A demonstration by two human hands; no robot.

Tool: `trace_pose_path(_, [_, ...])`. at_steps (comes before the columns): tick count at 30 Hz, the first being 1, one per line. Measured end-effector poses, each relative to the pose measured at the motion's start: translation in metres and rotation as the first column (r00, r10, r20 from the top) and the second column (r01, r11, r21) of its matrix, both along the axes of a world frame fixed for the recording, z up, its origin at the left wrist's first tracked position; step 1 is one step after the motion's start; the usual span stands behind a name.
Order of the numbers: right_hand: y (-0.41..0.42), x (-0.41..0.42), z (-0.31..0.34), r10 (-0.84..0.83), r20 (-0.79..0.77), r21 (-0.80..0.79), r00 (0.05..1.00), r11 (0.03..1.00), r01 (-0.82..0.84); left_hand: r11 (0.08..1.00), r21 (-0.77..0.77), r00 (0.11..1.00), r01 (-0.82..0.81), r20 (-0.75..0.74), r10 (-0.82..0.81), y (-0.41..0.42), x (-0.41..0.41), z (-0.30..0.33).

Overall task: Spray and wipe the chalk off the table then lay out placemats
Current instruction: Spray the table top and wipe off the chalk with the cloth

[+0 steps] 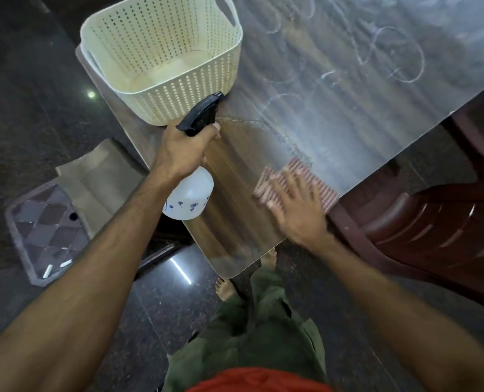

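Gripping one spray bottle (190,193) by its black trigger head, the left hand (184,148) hangs over the worktop's (235,222) left edge; the right hand (297,210) presses flat, fingers spread, on one striped cloth (320,182) near the right edge; one empty basket (161,58) beyond; chalk marks (390,58) cover the far worktop; two chalk sticks (57,267) on the floor mat (45,230).
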State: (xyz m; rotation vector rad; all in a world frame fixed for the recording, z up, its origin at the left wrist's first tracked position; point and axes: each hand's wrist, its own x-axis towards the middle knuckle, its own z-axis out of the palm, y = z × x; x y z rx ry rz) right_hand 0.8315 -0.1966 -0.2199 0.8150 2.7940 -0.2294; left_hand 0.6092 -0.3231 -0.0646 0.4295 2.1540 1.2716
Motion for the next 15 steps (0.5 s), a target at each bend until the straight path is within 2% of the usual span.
trace_pose_path(2, [0.047, -0.01, 0.001, -0.182, -0.011, -0.004, 0.983, 0.983, 0.182, 1.0, -0.003, 1.0, 0.005, -0.008, -0.005, 0.01, 0.002, -0.004])
trace_pose_path(4, [0.069, -0.027, 0.001, -0.262, -0.03, -0.023, 0.965, 0.965, 0.261, 1.0, -0.012, 1.0, 0.013, -0.028, -0.013, 0.02, 0.004, -0.008])
trace_pose_path(6, [0.061, -0.046, 0.002, -0.236, -0.042, -0.041, 0.971, 0.971, 0.234, 1.0, -0.019, 0.999, 0.024, -0.035, -0.025, 0.03, 0.006, -0.011])
trace_pose_path(12, [-0.007, -0.016, 0.006, 0.122, -0.067, -0.058, 0.99, 0.99, -0.126, 0.997, -0.068, 0.999, 0.021, -0.038, -0.024, 0.049, 0.001, -0.011])
trace_pose_path(13, [0.004, -0.008, 0.005, 0.124, -0.054, -0.052, 0.991, 0.991, -0.126, 0.997, -0.077, 0.999, 0.016, -0.037, -0.019, 0.05, -0.002, -0.012])
trace_pose_path(15, [0.041, -0.003, 0.003, 0.021, -0.015, -0.026, 1.0, 0.999, -0.022, 0.994, -0.107, 0.999, 0.003, -0.035, -0.007, 0.05, -0.009, -0.015])
